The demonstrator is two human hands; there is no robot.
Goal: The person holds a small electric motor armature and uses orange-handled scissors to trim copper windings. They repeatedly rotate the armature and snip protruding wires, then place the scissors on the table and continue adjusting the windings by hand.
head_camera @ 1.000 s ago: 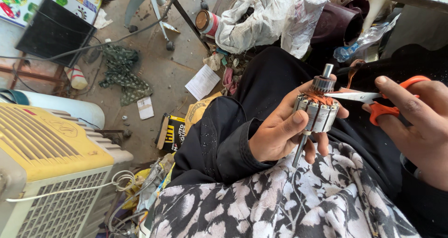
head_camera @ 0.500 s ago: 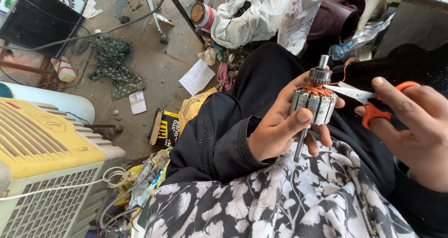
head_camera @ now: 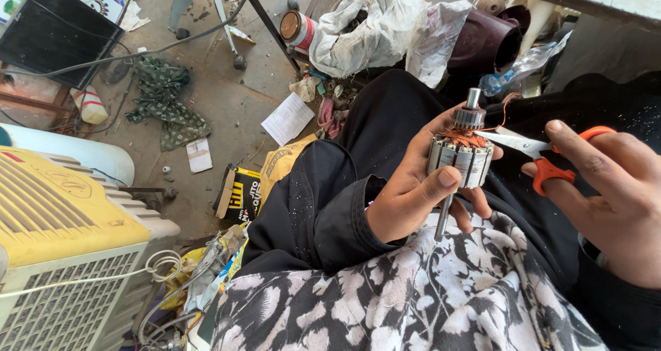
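1. The left hand [head_camera: 413, 193] is clamped around a small electric motor armature [head_camera: 460, 160], a grey laminated steel drum with copper windings at its top; the thumb presses the drum's front and the fingers wrap behind it.
2. The armature stands nearly upright in the centre-right of the view, its steel shaft [head_camera: 472, 98] poking out toward 12 o'clock and the lower shaft end emerging below the palm toward 6 o'clock.
3. The right hand [head_camera: 609, 199] sits at 3 o'clock of the armature, fingers closed through the orange plastic loops of a pair of scissors [head_camera: 544, 155].
4. The scissors' steel blades point toward 9 o'clock, their tips touching or just beside the copper windings; whether the blades are parted cannot be told.
5. Both hands are held above a black-and-white floral cloth [head_camera: 427, 296] on the person's lap, at 6 o'clock of the armature.
6. A yellow-topped air cooler with a grey grille [head_camera: 62, 234] stands at 8 o'clock, well apart.
7. On the dusty floor at 10 o'clock lie a white paper sheet [head_camera: 288, 118] and a crumpled green rag [head_camera: 169, 103].
8. A bundle of white cloth [head_camera: 372, 27] lies at 11 o'clock beside a dark maroon vessel [head_camera: 485, 45].
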